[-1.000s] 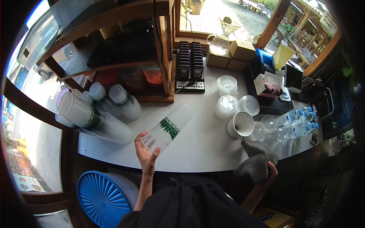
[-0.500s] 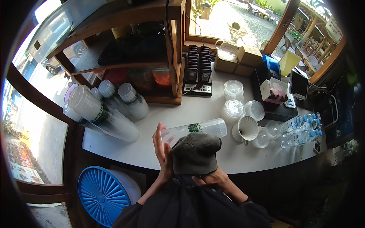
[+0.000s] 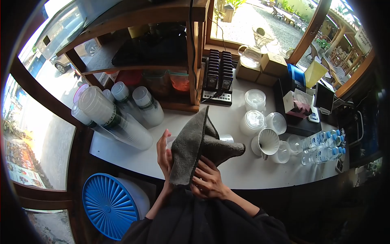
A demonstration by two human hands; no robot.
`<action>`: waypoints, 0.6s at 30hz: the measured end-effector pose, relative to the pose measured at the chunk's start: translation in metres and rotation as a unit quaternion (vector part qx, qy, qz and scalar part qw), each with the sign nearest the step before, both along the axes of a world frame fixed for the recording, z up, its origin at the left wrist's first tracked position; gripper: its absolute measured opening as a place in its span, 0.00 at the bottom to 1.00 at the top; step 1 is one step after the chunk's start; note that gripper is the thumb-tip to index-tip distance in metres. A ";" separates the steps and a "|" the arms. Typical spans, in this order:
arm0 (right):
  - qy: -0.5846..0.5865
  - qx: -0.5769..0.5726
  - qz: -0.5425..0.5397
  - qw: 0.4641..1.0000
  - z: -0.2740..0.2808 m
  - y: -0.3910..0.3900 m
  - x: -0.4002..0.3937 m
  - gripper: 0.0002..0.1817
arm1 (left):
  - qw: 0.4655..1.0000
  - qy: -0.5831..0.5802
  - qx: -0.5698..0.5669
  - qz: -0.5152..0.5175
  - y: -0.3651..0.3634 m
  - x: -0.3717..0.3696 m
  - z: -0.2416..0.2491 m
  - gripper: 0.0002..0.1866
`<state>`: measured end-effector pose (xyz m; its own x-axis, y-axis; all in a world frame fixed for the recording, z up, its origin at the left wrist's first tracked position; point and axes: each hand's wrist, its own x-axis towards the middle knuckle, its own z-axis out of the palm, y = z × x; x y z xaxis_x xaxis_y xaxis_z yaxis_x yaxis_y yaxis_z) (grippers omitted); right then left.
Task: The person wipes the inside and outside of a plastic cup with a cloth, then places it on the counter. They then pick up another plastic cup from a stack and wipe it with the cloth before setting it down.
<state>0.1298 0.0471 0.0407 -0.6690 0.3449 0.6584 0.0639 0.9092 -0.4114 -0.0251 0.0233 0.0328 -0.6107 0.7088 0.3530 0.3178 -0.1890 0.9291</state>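
Observation:
A dark grey cloth (image 3: 187,144) stands raised over the front of the white counter, its folds spread to the right. Behind it lies a clear plastic cup (image 3: 226,138), mostly hidden, with one end showing right of the cloth. My left hand (image 3: 164,156) is closed round the cup's other end, at the cloth's left edge. Beneath the folds, my right hand (image 3: 208,179) grips the cloth from below with its fingers bent.
Stacked plastic cups (image 3: 118,120) stand at the left beside a wooden shelf (image 3: 174,105). To the right are clear containers (image 3: 252,122), a white dripper (image 3: 266,142) and water bottles (image 3: 321,148). A blue-lidded bin (image 3: 109,206) stands below the counter.
The cloth has been lifted and spread upward, covering most of the cup. My right hand has moved left and up, with more of its fingers showing. The view has shifted slightly.

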 end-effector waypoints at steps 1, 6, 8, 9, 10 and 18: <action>-0.034 -0.004 0.011 0.999 -0.009 -0.003 0.005 0.23 | 1.000 0.004 -0.004 -0.010 -0.002 -0.004 0.000 0.35; -0.025 0.054 -0.032 0.998 -0.015 0.018 0.026 0.23 | 0.995 0.039 -0.014 -0.086 -0.005 -0.001 0.013 0.34; -0.042 0.006 -0.114 0.993 0.013 0.024 0.012 0.24 | 0.990 0.077 -0.006 -0.117 -0.005 0.005 0.014 0.32; -0.082 -0.017 -0.156 0.984 0.021 0.026 0.005 0.24 | 0.986 0.109 -0.005 -0.127 -0.005 0.009 0.018 0.29; -0.110 -0.072 -0.132 0.982 0.023 0.028 0.002 0.26 | 0.984 0.126 -0.017 -0.126 -0.003 0.008 0.022 0.28; -0.088 -0.031 0.051 0.994 -0.038 0.008 0.009 0.31 | 0.999 0.045 -0.022 0.018 0.006 -0.008 0.004 0.25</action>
<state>0.1392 0.0551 0.0030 -0.8053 0.3054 0.5081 0.0487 0.8883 -0.4566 -0.0329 0.0288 0.0369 -0.6031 0.7034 0.3763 0.4066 -0.1348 0.9036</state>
